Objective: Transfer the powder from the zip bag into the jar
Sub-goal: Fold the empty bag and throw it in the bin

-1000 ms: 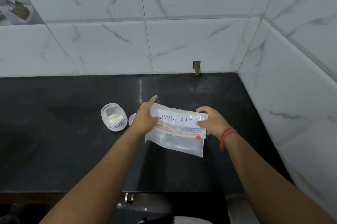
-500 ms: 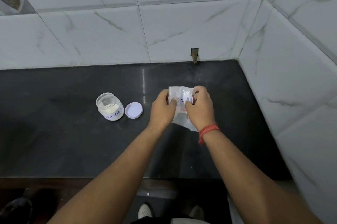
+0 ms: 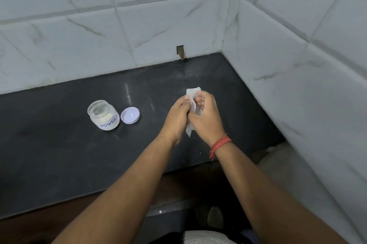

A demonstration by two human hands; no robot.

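A small clear glass jar (image 3: pixel 103 114) labelled "POWDER" stands open on the black counter, with white powder in its lower half. Its white lid (image 3: pixel 130 115) lies flat just to its right. The zip bag (image 3: pixel 193 92) is folded up small and pressed between both palms over the counter's right part; only its top edge and a lower corner stick out. My left hand (image 3: pixel 177 118) and my right hand (image 3: pixel 206 117) are both closed on it, well to the right of the jar. A red thread band is on my right wrist.
The black counter (image 3: pixel 59 154) ends at a front edge near me. White marble-look tiled walls (image 3: pixel 297 65) close the back and the right side, meeting in a corner. A small notch (image 3: pixel 180 51) sits in the back wall at counter level. A shoe shows on the floor below.
The bag was spread out flat between my hands; now it is folded into a small bundle squeezed between both hands. The view has tilted and shifted.
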